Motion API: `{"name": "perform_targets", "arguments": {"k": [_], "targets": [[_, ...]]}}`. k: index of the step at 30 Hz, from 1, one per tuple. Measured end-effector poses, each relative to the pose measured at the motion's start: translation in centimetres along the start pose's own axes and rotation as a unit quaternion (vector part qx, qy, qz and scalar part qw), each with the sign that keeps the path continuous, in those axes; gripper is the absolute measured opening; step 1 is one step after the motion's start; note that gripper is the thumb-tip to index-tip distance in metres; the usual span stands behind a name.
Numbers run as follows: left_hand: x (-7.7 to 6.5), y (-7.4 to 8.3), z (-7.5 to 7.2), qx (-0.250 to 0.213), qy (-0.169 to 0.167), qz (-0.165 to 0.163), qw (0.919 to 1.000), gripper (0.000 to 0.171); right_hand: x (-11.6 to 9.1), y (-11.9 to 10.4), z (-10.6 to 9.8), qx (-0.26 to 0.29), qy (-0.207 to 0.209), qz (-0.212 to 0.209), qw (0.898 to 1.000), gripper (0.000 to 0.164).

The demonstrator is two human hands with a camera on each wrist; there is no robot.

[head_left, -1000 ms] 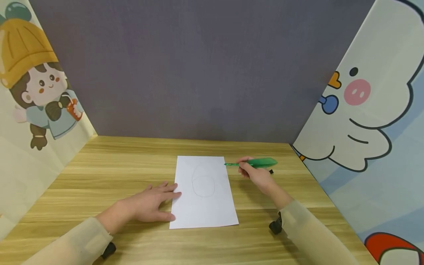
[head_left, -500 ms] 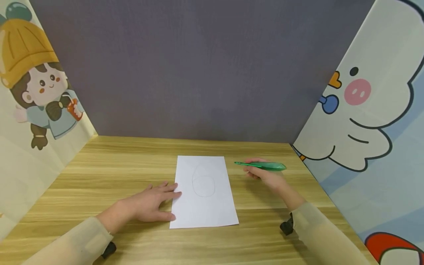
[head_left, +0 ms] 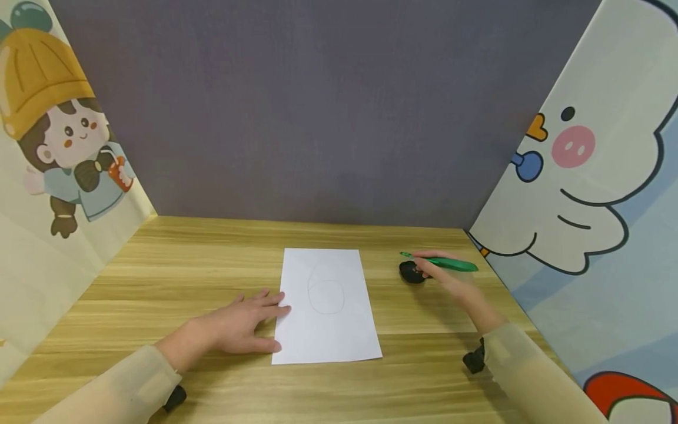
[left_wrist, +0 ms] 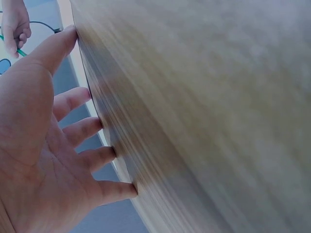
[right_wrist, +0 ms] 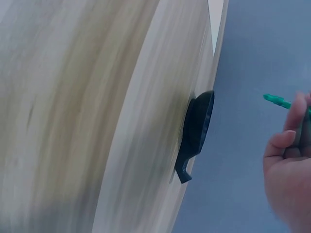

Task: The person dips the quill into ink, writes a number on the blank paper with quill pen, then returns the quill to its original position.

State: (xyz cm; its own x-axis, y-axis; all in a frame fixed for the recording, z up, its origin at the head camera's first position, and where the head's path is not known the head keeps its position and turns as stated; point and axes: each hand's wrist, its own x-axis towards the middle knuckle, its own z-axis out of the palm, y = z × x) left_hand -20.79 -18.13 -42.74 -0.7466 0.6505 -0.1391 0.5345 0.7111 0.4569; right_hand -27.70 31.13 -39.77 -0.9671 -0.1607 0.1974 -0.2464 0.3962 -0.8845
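A white sheet of paper (head_left: 328, 341) lies mid-table, marked with a faint thin line shaped like a 6. My left hand (head_left: 241, 327) rests flat and spread, fingertips on the sheet's left edge; the left wrist view shows its fingers (left_wrist: 80, 131) straight against the surface. To the right, my right hand (head_left: 450, 280) pinches a green feather-shaped quill pen (head_left: 452, 264), its thin tip pointing left. Below and behind that tip sits a small black dish (head_left: 410, 272), partly covered by the fingers in the head view. In the right wrist view the dish (right_wrist: 198, 124) shows a short handle, and the pen hangs above the table.
The wood-grain table (head_left: 212, 247) ends at a dark grey upright panel (head_left: 318, 118) at the back. Side walls with cartoon prints, a child figure (head_left: 74, 135) and a white character (head_left: 609, 118), flank it. Black wrist cameras (head_left: 474, 356) hang under both cuffs.
My right hand has moved right with the quill pen, away from the paper's upper right edge, and the black dish behind it now shows. The left hand and paper have stayed put.
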Motion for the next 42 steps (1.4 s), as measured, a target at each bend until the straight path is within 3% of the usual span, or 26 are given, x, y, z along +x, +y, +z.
{"name": "perform_targets", "arguments": {"k": [4,8,16,20,27,32,42], "targets": [[0.0,-0.1,0.1,0.000,0.000,-0.001,1.0000,0.083,-0.3,0.3,-0.3,-0.005,0.013,-0.015,1.000,0.035],[0.0,-0.1,0.1,-0.002,-0.002,-0.004,1.0000,0.083,-0.4,0.6,-0.9,-0.019,-0.016,0.004,1.000,0.041],[0.0,-0.1,0.0,0.005,0.003,-0.005,1.0000,0.083,-0.2,2.0,-2.4,0.000,-0.074,0.023,0.997,0.056],[0.1,-0.2,0.0,0.007,0.004,-0.004,1.0000,0.083,-0.1,2.8,-3.1,-0.020,-0.087,0.016,0.996,0.048],[0.1,-0.2,0.0,0.002,0.001,-0.005,1.0000,0.083,-0.3,3.1,-3.8,-0.025,-0.081,0.020,0.996,0.049],[0.1,-0.1,0.0,0.001,0.001,-0.004,1.0000,0.083,-0.6,3.0,-4.2,-0.065,-0.063,0.041,0.995,0.055],[0.1,-0.1,0.0,-0.003,-0.003,-0.004,1.0000,0.082,-0.9,4.0,-5.5,-0.085,-0.075,0.041,0.993,0.055]]}}
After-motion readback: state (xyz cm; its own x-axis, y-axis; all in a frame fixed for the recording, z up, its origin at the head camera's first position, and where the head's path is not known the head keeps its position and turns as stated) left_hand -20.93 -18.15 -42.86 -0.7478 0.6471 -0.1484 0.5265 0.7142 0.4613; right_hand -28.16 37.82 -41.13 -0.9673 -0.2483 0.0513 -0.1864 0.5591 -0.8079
